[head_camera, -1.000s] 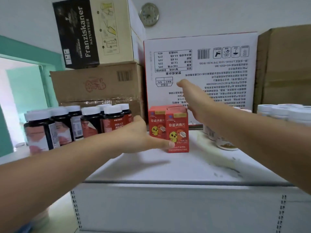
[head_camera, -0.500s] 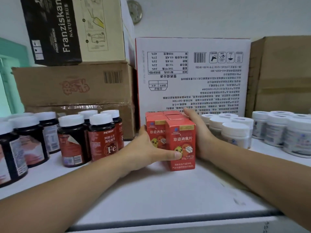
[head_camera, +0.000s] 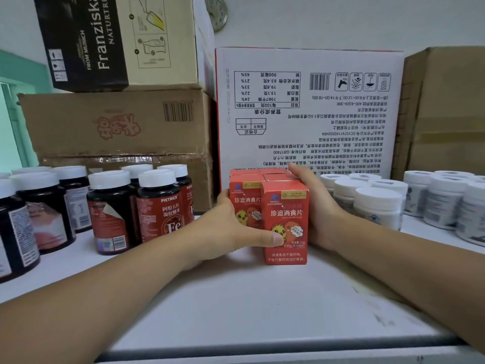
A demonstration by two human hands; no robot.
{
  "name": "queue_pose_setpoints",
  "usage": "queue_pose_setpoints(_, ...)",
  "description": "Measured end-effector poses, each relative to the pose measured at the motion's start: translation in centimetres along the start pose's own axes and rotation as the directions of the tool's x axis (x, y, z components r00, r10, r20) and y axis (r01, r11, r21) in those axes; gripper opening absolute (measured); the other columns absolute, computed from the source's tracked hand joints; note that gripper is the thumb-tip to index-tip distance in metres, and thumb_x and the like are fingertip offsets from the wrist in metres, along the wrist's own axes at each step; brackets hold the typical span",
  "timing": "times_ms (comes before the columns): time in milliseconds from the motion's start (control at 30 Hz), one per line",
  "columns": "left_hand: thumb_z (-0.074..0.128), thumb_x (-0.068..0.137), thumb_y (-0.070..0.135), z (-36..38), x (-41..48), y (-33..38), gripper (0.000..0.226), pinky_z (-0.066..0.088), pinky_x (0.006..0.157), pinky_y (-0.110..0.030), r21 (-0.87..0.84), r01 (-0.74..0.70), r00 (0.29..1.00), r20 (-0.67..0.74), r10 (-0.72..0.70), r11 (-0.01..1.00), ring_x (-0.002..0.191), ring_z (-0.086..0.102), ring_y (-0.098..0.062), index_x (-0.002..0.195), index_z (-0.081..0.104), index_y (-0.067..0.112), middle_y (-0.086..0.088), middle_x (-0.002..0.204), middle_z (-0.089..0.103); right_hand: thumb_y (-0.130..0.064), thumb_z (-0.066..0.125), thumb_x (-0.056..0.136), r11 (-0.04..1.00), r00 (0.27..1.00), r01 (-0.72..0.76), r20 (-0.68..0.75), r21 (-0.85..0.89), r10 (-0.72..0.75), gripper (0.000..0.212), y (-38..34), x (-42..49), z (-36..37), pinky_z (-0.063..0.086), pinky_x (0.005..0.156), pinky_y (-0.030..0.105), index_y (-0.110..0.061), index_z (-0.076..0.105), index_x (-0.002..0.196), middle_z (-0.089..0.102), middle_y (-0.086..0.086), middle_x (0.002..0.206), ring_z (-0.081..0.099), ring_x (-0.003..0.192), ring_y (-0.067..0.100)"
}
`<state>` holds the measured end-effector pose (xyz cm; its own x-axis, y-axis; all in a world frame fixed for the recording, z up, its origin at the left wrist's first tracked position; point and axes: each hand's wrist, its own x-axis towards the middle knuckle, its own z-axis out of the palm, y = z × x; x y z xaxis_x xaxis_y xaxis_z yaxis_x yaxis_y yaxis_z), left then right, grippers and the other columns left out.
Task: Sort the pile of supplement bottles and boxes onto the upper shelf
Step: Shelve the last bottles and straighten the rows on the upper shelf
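Midway along the white shelf (head_camera: 262, 311), well back from its front edge, a tight cluster of red boxes (head_camera: 286, 206) is standing upright just in front of a large white carton (head_camera: 309, 114). The left hand (head_camera: 223, 232) is clasping the cluster's left side, its thumb lying across the front face of the nearest box. The right hand (head_camera: 320, 214) is gripping the right side, fingers curling over the rear top corner. Toward the shelf's left edge, dark bottles (head_camera: 157, 206) with white caps are standing in rows before stacked brown cartons (head_camera: 118, 124). Toward the right edge, white jars (head_camera: 378, 206) are crowding together, the nearest sitting just beside the right wrist.
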<state>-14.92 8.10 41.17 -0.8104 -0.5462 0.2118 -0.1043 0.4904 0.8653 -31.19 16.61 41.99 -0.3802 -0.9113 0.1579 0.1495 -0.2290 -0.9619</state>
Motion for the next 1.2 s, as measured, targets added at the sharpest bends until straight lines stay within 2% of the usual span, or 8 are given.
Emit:
queue_pose_setpoints(333,0.092,0.046,0.044,-0.6,0.0,-0.2,0.113,0.048,0.102,-0.032,0.016,-0.059,0.997,0.059,0.058,0.998,0.110,0.065,-0.004,0.140,0.030,0.033,0.009,0.128,0.062,-0.065,0.037,0.090,0.997,1.000,0.006,-0.005,-0.074,-0.007,0.063,-0.3,-0.4,0.3,0.059,0.070,0.034,-0.021,0.080,0.080,0.074,0.015,0.095,0.072,0.081,0.027)
queue_pose_setpoints(467,0.086,0.066,0.031,-1.2,-0.1,-0.6,0.088,0.050,0.096,-0.024,-0.082,-0.094,0.982,0.158,0.106,0.992,0.112,0.064,-0.005,0.138,0.035,0.032,0.013,0.121,0.068,-0.067,0.040,0.087,0.997,0.998,-0.007,-0.069,-0.083,0.002,0.058,-0.6,-0.7,0.5,0.034,0.093,0.037,-0.016,0.059,0.108,0.040,0.029,0.104,0.041,0.091,0.039)
queue_pose_setpoints(500,0.086,0.067,0.031,-1.4,-0.1,-0.7,0.087,0.048,0.099,-0.026,-0.086,-0.085,0.982,0.161,0.098,0.993,0.113,0.064,-0.006,0.138,0.036,0.032,0.013,0.121,0.068,-0.067,0.040,0.086,0.996,0.997,-0.005,-0.071,-0.088,-0.001,0.065,-0.5,-0.6,0.5,0.034,0.099,0.037,-0.010,0.060,0.111,0.042,0.034,0.105,0.034,0.096,0.022)
queue_pose_setpoints(533,0.086,0.068,0.029,-1.5,-0.1,-0.8,0.086,0.046,0.101,-0.029,-0.082,-0.083,0.982,0.161,0.096,0.993,0.114,0.063,-0.006,0.138,0.036,0.032,0.013,0.121,0.068,-0.067,0.039,0.087,0.996,0.997,-0.007,-0.072,-0.085,0.000,0.073,-0.4,-0.5,0.4,0.037,0.105,0.041,-0.005,0.063,0.115,0.050,0.039,0.112,0.045,0.129,0.044)
queue_pose_setpoints(567,0.086,0.068,0.028,-1.5,-0.1,-0.9,0.085,0.045,0.101,-0.030,-0.078,-0.087,0.982,0.161,0.099,0.993,0.114,0.063,-0.006,0.137,0.037,0.033,0.013,0.121,0.068,-0.067,0.038,0.087,0.996,0.998,-0.005,-0.068,-0.086,-0.001,0.073,-0.3,-0.5,0.4,0.041,0.106,0.046,-0.007,0.065,0.117,0.061,0.031,0.117,0.059,0.110,0.047)
queue_pose_setpoints(767,0.089,0.066,0.026,-1.0,-0.2,-0.7,0.084,0.052,0.090,-0.019,-0.072,-0.098,0.988,0.117,0.106,0.993,0.107,0.066,-0.003,0.134,0.039,0.034,0.016,0.116,0.070,-0.066,0.036,0.090,0.997,1.000,-0.006,-0.031,-0.083,0.004,0.061,-0.3,-0.5,0.1,0.056,0.072,0.034,-0.026,0.080,0.074,0.076,0.012,0.091,0.073,0.078,0.025)
queue_pose_setpoints(933,0.085,0.069,0.022,-0.8,-0.4,-0.6,0.079,0.051,0.082,-0.012,-0.062,-0.094,0.989,0.104,0.100,0.994,0.105,0.066,-0.001,0.132,0.040,0.035,0.017,0.113,0.071,-0.068,0.037,0.088,0.999,0.999,-0.034,-0.004,-0.035,0.034,0.063,-0.3,-0.4,0.0,0.055,0.070,0.034,-0.024,0.080,0.071,0.076,0.012,0.089,0.073,0.076,0.025)
queue_pose_setpoints(1200,0.083,0.073,0.036,-1.1,-0.3,-0.6,0.090,0.042,0.108,-0.030,0.040,-0.086,0.988,0.132,0.080,0.996,0.115,0.061,0.001,0.144,0.028,0.038,0.019,0.124,0.065,-0.068,0.037,0.088,0.999,0.999,-0.037,0.009,0.004,0.037,0.063,-0.4,-0.6,0.2,0.059,0.058,0.031,-0.025,0.080,0.069,0.076,0.011,0.084,0.074,0.073,0.024)
